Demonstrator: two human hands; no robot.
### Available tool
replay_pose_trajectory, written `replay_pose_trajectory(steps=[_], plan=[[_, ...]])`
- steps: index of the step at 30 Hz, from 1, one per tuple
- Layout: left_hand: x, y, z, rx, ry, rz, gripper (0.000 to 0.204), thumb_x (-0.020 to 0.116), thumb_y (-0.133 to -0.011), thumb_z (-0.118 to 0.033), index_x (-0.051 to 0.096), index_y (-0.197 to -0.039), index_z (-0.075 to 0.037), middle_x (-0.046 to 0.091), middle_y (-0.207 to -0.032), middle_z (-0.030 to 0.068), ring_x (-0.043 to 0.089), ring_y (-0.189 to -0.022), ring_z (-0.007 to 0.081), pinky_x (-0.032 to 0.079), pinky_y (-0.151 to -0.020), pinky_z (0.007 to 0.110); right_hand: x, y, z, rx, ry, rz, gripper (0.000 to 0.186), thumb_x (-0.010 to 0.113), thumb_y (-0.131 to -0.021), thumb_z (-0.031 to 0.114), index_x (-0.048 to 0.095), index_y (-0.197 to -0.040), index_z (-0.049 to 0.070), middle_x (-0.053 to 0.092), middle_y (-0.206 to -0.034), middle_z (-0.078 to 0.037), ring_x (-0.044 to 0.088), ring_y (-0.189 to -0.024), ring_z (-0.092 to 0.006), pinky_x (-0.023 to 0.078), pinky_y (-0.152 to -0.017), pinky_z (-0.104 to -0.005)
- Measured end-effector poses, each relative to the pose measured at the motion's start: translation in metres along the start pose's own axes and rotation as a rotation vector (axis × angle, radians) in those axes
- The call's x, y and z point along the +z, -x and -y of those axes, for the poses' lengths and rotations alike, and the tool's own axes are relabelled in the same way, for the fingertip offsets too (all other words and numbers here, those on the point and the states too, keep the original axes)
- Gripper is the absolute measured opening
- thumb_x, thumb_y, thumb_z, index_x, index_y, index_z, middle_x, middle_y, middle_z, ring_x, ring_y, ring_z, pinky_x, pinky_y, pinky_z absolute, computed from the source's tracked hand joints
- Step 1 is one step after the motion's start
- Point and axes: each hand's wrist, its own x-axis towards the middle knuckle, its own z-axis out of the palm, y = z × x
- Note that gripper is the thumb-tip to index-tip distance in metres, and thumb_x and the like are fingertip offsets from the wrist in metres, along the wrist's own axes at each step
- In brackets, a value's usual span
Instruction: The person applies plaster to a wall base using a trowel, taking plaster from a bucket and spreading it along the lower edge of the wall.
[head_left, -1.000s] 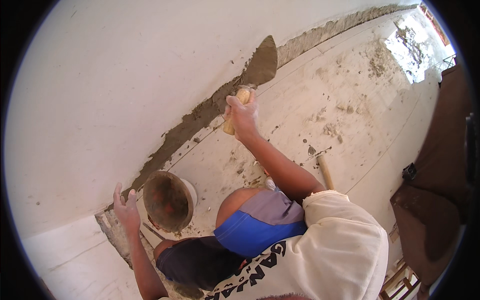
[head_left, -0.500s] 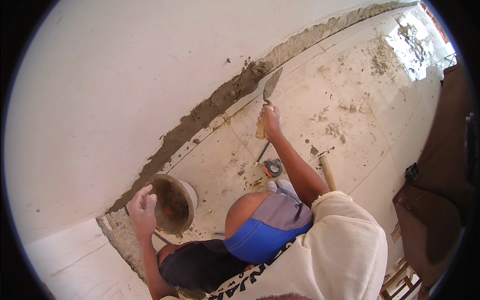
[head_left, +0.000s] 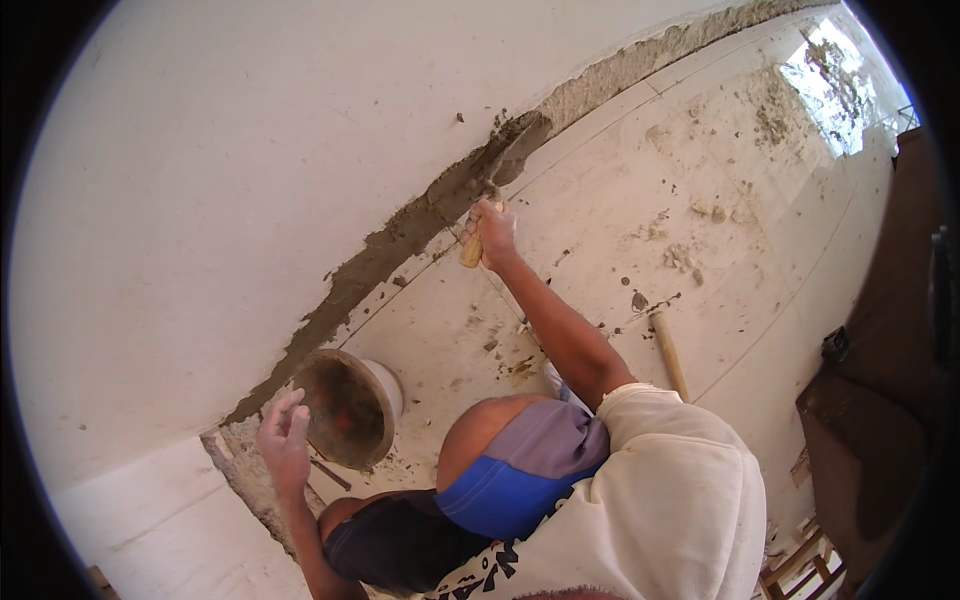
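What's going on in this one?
A person's right hand grips a trowel by its wooden handle, the blade at the upper end of a dark band of mortar along the foot of the wall. Beyond the blade, the rough strip has no dark mortar on it. The left hand holds nothing and is by the bucket; whether it touches the rim is unclear. A wooden stick lies on the floor to the right.
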Motion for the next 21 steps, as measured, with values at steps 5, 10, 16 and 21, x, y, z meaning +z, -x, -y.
replay_pose_trajectory(steps=[5,10,16,21], plan=[[0.007,-0.006,-0.013,0.05,-0.025,-0.009,0.025,0.062,-0.093,-0.004,0.066,-0.117,0.002,0.067,-0.11,0.0083,0.064,-0.1,0.015,0.05,-0.091,0.029,0.032,0.016,-0.013,0.013,-0.174,0.058,0.012,0.055,-0.087,0.007,0.047,-0.095,0.011,0.05,-0.072,-0.004,0.05,-0.051,-0.0157,0.047,-0.046,-0.0354],[0.009,-0.009,-0.013,0.032,-0.074,0.025,0.025,0.062,-0.093,-0.004,0.067,-0.117,0.003,0.067,-0.11,0.009,0.064,-0.098,0.0149,0.051,-0.089,0.029,0.034,0.028,-0.016,0.047,-0.234,0.166,0.013,0.052,-0.086,0.005,0.046,-0.096,0.011,0.05,-0.071,-0.005,0.05,-0.05,-0.0164,0.046,-0.046,-0.0363],[0.006,-0.007,-0.005,0.02,-0.074,0.035,0.026,0.062,-0.093,-0.004,0.066,-0.117,0.003,0.067,-0.111,0.0099,0.065,-0.098,0.0154,0.051,-0.089,0.03,0.027,0.051,-0.012,0.127,-0.342,0.291,0.013,0.052,-0.086,0.006,0.045,-0.095,0.012,0.048,-0.07,-0.003,0.05,-0.053,-0.0157,0.047,-0.05,-0.0357],[0.001,-0.002,0.002,0.026,-0.083,0.015,0.026,0.061,-0.093,-0.005,0.066,-0.118,0.003,0.068,-0.11,0.0103,0.065,-0.099,0.0166,0.051,-0.091,0.03,0.01,0.042,-0.025,0.115,-0.308,0.163,0.006,0.052,-0.092,0.013,0.046,-0.092,0.013,0.045,-0.07,-0.002,0.047,-0.054,-0.0156,0.046,-0.052,-0.0357]])
